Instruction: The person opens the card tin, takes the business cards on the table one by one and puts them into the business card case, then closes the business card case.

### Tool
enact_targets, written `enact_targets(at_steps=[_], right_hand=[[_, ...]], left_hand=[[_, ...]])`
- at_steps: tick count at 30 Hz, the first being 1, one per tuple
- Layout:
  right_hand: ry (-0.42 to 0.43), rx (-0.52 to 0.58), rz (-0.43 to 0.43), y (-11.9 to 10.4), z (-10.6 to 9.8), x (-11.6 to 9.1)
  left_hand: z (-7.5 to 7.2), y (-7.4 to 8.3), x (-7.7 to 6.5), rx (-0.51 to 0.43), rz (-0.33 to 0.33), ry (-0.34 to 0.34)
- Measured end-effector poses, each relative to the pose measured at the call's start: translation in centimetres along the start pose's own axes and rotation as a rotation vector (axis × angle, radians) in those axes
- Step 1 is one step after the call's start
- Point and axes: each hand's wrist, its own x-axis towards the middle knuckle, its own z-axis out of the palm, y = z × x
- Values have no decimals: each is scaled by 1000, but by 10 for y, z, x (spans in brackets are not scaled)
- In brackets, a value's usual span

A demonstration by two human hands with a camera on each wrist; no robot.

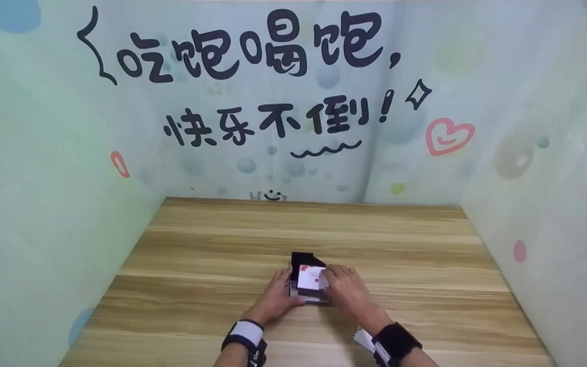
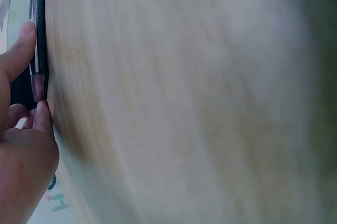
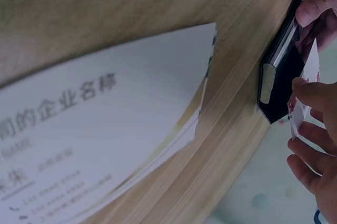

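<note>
A small black business card case (image 1: 301,259) with a metal edge lies on the table, its flap standing open on the far side. My left hand (image 1: 273,298) holds the case by its left side, thumb along the near edge; the left wrist view shows fingers at the case's end. Above the case, my right hand (image 1: 348,289) pinches a white business card (image 1: 310,278) with red flower print. In the right wrist view the card (image 3: 314,58) tilts beside the open case (image 3: 284,82), between thumb and fingers. Whether the card touches the case I cannot tell.
White business cards (image 1: 363,338) with a gold stripe lie on the wooden table (image 1: 196,285) under my right wrist, large in the right wrist view. Printed curtains (image 1: 273,168) enclose the table at the back and sides.
</note>
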Motion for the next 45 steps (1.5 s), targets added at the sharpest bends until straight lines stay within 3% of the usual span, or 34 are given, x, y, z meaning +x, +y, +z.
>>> enact_targets(at_steps=[8, 15, 29, 32, 45], right_hand=[[-33, -8, 19, 0, 7, 11], [-137, -12, 25, 0, 8, 21], [-236, -30, 46, 0, 13, 27], [-244, -12, 63, -1, 14, 28], [-227, 80, 73, -1, 22, 27]], left_hand=[[1, 2, -1, 0, 3, -5], [1, 3, -1, 10, 30, 3], [1, 1, 1, 13, 50, 2], [1, 0, 1, 25, 71, 11], [-1, 1, 0, -16, 28, 0]])
